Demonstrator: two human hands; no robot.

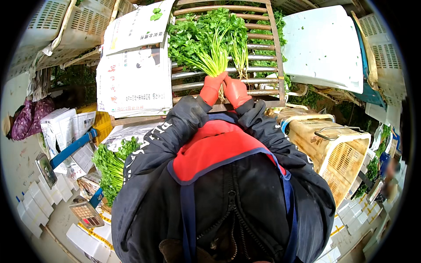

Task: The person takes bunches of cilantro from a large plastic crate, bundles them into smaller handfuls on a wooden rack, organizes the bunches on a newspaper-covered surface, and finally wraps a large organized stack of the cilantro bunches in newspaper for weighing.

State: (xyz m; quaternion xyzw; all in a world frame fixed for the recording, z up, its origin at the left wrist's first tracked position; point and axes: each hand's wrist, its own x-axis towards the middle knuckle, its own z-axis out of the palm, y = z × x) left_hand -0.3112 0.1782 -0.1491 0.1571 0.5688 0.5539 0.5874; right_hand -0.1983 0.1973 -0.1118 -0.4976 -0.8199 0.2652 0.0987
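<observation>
Both hands wear orange-red rubber gloves and meet at the root end of a bunch of Chinese celery (213,59). My left hand (211,88) is closed around the lower stems. Against it, my right hand (237,92) pinches at the same base, its fingertips partly hidden. Thin pale roots hang down between the gloves. The leafy tops spread away from me over a slatted metal rack (223,87). Just right of the bunch, a smaller bunch of celery (241,54) lies on the slats with its roots towards me.
A stack of newspapers (135,82) covers the rack's left side. To the right are a white foam lid (322,49) and a stained plastic crate (329,141). More celery (110,171) lies by my left elbow, near a scale with a keypad (86,213). White foam boxes (88,241) stand on the floor.
</observation>
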